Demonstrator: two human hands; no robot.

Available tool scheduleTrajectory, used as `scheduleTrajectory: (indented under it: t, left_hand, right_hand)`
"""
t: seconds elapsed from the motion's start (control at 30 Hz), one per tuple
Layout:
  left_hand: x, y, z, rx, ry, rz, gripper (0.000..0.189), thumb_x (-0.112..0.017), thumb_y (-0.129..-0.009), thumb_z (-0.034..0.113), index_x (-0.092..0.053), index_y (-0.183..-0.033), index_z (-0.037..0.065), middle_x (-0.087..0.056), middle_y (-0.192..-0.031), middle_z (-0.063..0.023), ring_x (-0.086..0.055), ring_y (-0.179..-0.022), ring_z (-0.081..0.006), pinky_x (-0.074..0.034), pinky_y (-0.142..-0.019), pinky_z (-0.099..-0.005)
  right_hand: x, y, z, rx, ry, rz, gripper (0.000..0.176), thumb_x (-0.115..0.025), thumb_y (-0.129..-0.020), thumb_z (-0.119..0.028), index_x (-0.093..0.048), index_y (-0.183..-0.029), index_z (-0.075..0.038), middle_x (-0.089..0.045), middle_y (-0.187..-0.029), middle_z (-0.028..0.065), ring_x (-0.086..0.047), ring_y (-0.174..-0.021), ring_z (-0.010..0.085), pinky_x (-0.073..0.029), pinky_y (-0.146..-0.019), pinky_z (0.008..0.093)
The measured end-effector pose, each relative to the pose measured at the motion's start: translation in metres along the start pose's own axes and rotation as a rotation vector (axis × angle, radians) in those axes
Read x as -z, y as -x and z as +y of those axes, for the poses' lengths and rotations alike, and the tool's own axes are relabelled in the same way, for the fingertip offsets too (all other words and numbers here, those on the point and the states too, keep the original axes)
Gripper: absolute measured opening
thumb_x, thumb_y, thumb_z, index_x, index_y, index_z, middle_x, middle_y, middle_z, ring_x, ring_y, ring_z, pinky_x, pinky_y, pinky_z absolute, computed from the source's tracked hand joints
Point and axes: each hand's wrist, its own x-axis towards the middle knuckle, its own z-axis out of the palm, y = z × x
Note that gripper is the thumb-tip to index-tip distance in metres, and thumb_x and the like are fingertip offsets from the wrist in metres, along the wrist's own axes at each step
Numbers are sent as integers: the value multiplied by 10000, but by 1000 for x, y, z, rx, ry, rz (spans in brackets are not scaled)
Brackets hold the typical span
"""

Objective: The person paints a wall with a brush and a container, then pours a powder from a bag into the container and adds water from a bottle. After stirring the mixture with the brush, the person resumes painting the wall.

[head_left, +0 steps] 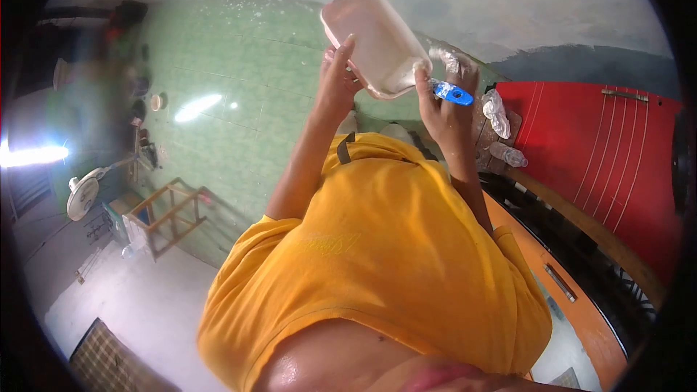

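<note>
A pale pinkish plastic tub (370, 40), smeared white near its lower corner, is tilted in front of me. My left hand (338, 81) grips its left edge, thumb over the rim. At the tub's lower right corner, my right hand (444, 105) closes around a tool with a blue handle (453, 93). White paste coats part of that handle and my right fingers. The tool's working end is hidden by my hand and the tub's rim, so I cannot tell its kind.
A pale wall (494, 0) rises ahead above the green tiled floor (239, 58). To the right stand a red panel (581, 145), a clear plastic bottle (508, 154) and a crumpled white bag (496, 114). A wooden frame (168, 218) and a fan (83, 196) are at left.
</note>
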Motion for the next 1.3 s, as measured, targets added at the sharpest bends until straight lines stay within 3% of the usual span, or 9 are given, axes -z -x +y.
scheduleTrajectory:
  t: [0.1, 0.13, 0.27, 0.57, 0.77, 0.87, 0.97, 1.17, 1.3]
  left_hand:
    - [25, -12, -2, 12, -7, -31, 540, -616, -918, 424, -418, -1252, 48, -604, -1071, -106, -658, -901, -174, -572, -685, -282]
    - [26, -14, 1, 12, -23, -29, 535, -607, -921, 430, -422, -1250, 50, -606, -1067, -99, -656, -880, -166, -566, -671, -273]
    - [26, -10, 20, 22, -161, -48, 529, -587, -929, 456, -458, -1244, 51, -609, -1059, -80, -651, -838, -143, -556, -643, -256]
    - [59, -25, 32, 109, -270, -132, 546, -545, -957, 468, -513, -1264, 17, -634, -1056, -82, -650, -896, -133, -548, -681, -266]
    - [73, -28, 43, 143, -203, -284, 561, -397, -1030, 399, -375, -1466, 47, -522, -1392, -115, -532, -1243, -192, -450, -1032, -354]
    - [70, -29, 40, 163, -169, -187, 506, -478, -1006, 412, -544, -1294, 0, -656, -1143, -76, -633, -1004, -131, -503, -845, -295]
    - [70, -29, 49, 169, -217, -229, 570, -392, -1031, 389, -332, -1494, 61, -480, -1434, -108, -510, -1270, -209, -419, -1067, -360]
    - [71, -34, 48, 229, -279, -162, 548, -440, -1021, 390, -399, -1448, 49, -591, -1319, -82, -590, -1153, -156, -466, -990, -342]
    - [71, -38, 46, 127, -278, -139, 583, -562, -932, 522, -494, -1238, 31, -614, -1021, -76, -647, -871, -130, -557, -633, -255]
  right_hand:
    - [12, -7, -22, -248, -250, -299, 260, -733, -863, -253, -623, -954, -36, -670, -801, 152, -668, -721, 321, -515, -637, 388]
    - [1, -10, -24, -58, -334, -80, 217, -732, -863, -244, -627, -847, -55, -612, -588, 91, -617, -506, 310, -473, -482, 364]
    - [11, -31, -30, -139, -204, -332, 205, -696, -882, -195, -614, -814, -21, -592, -615, 139, -601, -527, 331, -455, -487, 396]
    - [-45, -61, -25, 161, -215, -154, 191, -690, -865, -179, -623, -788, -18, -619, -636, 154, -608, -546, 342, -477, -499, 397]
    - [-72, -62, -6, 254, -42, -85, 139, -682, -875, -101, -676, -1011, -75, -600, -643, 76, -556, -488, 250, -413, -446, 350]
    - [-69, -56, -20, 143, -271, -217, 146, -689, -870, -182, -635, -839, -50, -617, -656, 107, -589, -542, 290, -443, -490, 385]
    - [-67, -54, -23, 127, -325, -137, 200, -703, -850, -220, -621, -785, -49, -599, -639, 127, -603, -581, 325, -471, -536, 415]
    - [-76, -60, -23, 91, -262, -195, 226, -704, -845, -236, -622, -776, -37, -608, -649, 135, -595, -576, 340, -480, -539, 416]
    - [-60, -56, -20, -25, -347, -144, 186, -703, -846, -204, -639, -790, -39, -599, -636, 131, -594, -565, 335, -466, -523, 401]
